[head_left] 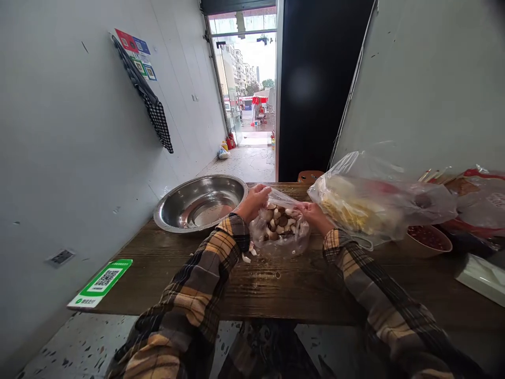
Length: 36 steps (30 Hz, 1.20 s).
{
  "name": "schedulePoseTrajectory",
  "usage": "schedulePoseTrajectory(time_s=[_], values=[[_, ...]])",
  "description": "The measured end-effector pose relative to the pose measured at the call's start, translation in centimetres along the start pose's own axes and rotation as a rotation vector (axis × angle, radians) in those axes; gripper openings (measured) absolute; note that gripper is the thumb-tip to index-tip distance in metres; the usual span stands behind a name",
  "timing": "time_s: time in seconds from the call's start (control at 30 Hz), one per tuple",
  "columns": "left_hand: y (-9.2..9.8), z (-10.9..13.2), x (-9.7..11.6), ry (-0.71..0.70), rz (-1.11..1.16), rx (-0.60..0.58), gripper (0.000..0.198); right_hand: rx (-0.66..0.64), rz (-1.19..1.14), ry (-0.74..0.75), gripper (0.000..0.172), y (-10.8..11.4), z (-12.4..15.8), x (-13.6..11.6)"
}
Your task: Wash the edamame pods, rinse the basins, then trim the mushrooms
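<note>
Starting at the grip, the mouth of the bag is held on two sides: the left hand is curled shut on the plastic edge at the bag's ten o'clock, and the right hand is pinched shut on the edge at its two o'clock, nothing else being held by either. The bag is set on the table, near its middle, between the two plaid sleeves, and mushrooms are seen through the spread mouth. The step in hand is judged to be the opening of the bag. A further pull would call for both edges to be kept pinched and drawn apart evenly, with the bag left seated on the wood so that nothing is tipped out. Counted: one bag of mushrooms; two or three white scraps on the table at its seven o'clock; one steel basin at ten o'clock, just beside the left hand; one big bag at three o'clock, close to the right hand; one small bowl of red bits under it; further bags beyond, at least one; one green sticker at eight o'clock, on the table's corner.
</note>
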<state>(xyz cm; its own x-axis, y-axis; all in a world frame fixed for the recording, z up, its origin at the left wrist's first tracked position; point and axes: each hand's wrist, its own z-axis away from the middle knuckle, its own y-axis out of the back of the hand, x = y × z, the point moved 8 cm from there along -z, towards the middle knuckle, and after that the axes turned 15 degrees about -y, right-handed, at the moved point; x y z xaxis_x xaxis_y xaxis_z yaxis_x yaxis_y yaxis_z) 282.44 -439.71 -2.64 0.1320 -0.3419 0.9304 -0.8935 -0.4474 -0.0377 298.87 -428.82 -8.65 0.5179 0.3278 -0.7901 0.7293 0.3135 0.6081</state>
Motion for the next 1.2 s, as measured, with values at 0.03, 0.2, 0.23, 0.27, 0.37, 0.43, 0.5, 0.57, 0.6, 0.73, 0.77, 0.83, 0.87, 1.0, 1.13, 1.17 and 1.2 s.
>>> schedulePoseTrajectory(time_s=[0.03, 0.2, 0.23, 0.27, 0.37, 0.43, 0.5, 0.57, 0.6, 0.73, 0.77, 0.83, 0.87, 1.0, 1.13, 1.17, 1.2], values=[[0.2, 0.1, 0.0, 0.002, -0.029, -0.031, 0.018, -0.003, -0.057, -0.029, 0.039, 0.1, -0.4, 0.2], [0.3, -0.7, 0.3, -0.106, -0.418, -0.251, 0.050, 0.052, -0.361, -0.128, 0.038, 1.5, -1.5, -0.3], [0.3, -1.0, 0.5, -0.160, -0.532, -0.271, 0.048, 0.064, -0.404, -0.134, 0.037, 1.8, -1.5, -0.6], [0.4, -1.3, 0.7, -0.210, -0.633, -0.284, 0.042, 0.073, -0.439, -0.136, 0.035, 2.0, -1.4, -1.0], [0.4, -1.9, 1.2, -0.284, -0.851, -0.315, 0.016, 0.078, -0.518, -0.116, 0.031, 2.5, -1.0, -2.2], [0.6, -2.3, 1.9, -0.292, -0.955, -0.304, 0.014, 0.078, -0.591, -0.077, 0.029, 3.1, -0.9, -3.1], [0.8, -2.9, 3.0, -0.311, -1.029, -0.262, 0.015, 0.094, -0.670, -0.032, 0.030, 4.1, -0.9, -4.1], [0.9, -3.5, 4.4, -0.349, -1.012, -0.187, 0.013, 0.113, -0.704, 0.006, 0.031, 5.2, -0.9, -5.2], [1.0, -3.7, 5.0, -0.371, -0.974, -0.146, 0.012, 0.125, -0.704, 0.025, 0.032, 5.8, -0.8, -5.6], [1.2, -3.6, 4.3, -0.314, -0.579, -0.051, 0.009, 0.116, -0.652, 0.064, 0.030, 7.0, 0.4, -5.7], [1.2, -3.1, 3.3, -0.257, -0.443, -0.046, 0.007, 0.086, -0.624, 0.052, 0.030, 6.8, 0.9, -5.2], [0.8, -1.8, 1.1, -0.143, -0.209, -0.052, 0.006, 0.007, -0.535, 0.009, 0.032, 5.9, 1.9, -3.7], [0.6, -1.0, 0.1, -0.095, -0.126, -0.056, 0.007, -0.024, -0.475, -0.011, 0.033, 5.4, 2.4, -2.8], [-0.4, 1.7, -2.3, 0.013, 0.026, -0.088, 0.014, -0.065, -0.138, 0.009, 0.042, 4.2, 4.3, -0.5], [-0.7, 3.7, -2.8, 0.022, -0.045, -0.132, 0.014, -0.096, 0.188, 0.101, 0.060, 3.5, 5.9, 0.1], [-0.7, 4.2, -2.8, 0.011, -0.095, -0.167, 0.019, -0.120, 0.238, 0.129, 0.066, 3.2, 6.3, 0.2], [-0.8, 4.8, -2.7, -0.006, -0.153, -0.217, 0.028, -0.143, 0.279, 0.164, 0.071, 2.9, 6.8, 0.3]])
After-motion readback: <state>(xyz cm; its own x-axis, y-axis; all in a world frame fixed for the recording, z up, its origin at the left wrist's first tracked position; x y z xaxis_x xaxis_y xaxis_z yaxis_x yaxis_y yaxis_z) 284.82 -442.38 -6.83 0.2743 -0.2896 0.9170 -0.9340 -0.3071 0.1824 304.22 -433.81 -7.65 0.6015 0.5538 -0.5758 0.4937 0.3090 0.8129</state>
